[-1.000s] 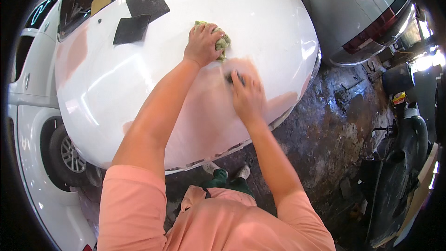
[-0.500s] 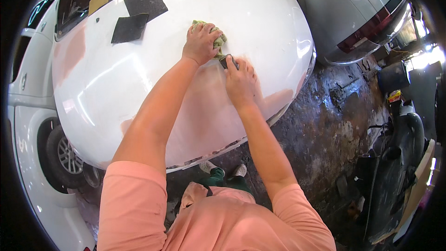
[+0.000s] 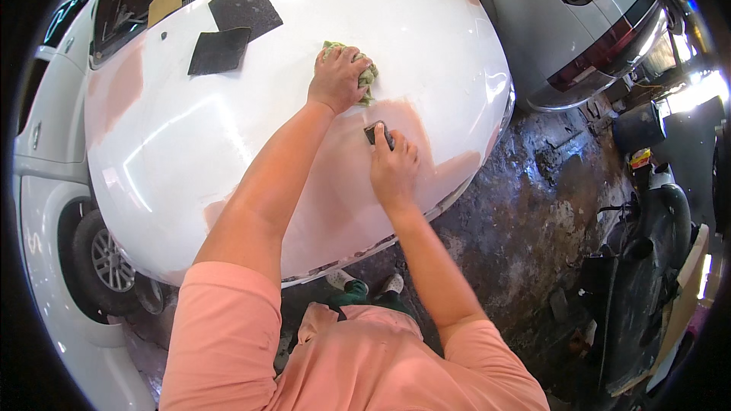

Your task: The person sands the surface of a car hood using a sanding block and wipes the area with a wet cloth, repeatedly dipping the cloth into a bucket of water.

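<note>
A white car hood fills the middle, marked with pinkish-tan patches. My left hand grips a crumpled yellow-green cloth on the hood. Below and right of it, my right hand holds a small dark block against a large pinkish patch, thumb along its top. Two dark square sheets, one overlapping the other, lie on the upper left of the hood. A tan sheet rests by the windshield.
A silver vehicle stands at upper right, a white vehicle with a wheel at left. Dark car parts, a board and a black bucket line the right. The stained floor runs beside the hood.
My right hand with the block moved up toward the cloth, then back down across the patch. My left hand and the cloth stay at nearly the same place on the hood.
</note>
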The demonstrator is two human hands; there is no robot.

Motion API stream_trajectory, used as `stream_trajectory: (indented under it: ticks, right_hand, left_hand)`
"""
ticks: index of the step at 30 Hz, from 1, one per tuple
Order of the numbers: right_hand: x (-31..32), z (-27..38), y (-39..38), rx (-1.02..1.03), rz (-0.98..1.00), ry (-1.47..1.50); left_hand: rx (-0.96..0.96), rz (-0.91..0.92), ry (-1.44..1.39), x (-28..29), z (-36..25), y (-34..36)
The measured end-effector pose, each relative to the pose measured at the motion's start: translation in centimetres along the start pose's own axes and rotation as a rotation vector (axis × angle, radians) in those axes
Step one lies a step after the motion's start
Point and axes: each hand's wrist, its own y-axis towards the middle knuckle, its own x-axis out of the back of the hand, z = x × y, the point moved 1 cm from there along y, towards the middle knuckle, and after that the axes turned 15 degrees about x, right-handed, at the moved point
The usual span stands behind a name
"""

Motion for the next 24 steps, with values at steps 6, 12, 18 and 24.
stream_trajectory:
  ticks: [6,12,18,24]
  right_hand:
    - [0.1,-1.2,2.3,-0.129,0.004,-0.019]
    - [-0.1,-2.7,2.7,-0.027,-0.033,-0.048]
    - [-0.4,-0.5,1.5,-0.017,0.032,-0.006]
    - [-1.3,0.7,0.1,-0.063,0.028,-0.051]
  left_hand:
    - [-0.031,-0.054,-0.044,0.0,-0.3,0.2]
    - [-0.041,-0.069,-0.071,-1.0,0.4,0.3]
    - [-0.047,-0.081,-0.068,-0.8,0.5,0.3]
    - [-0.001,-0.047,-0.092,0.3,0.2,-0.4]
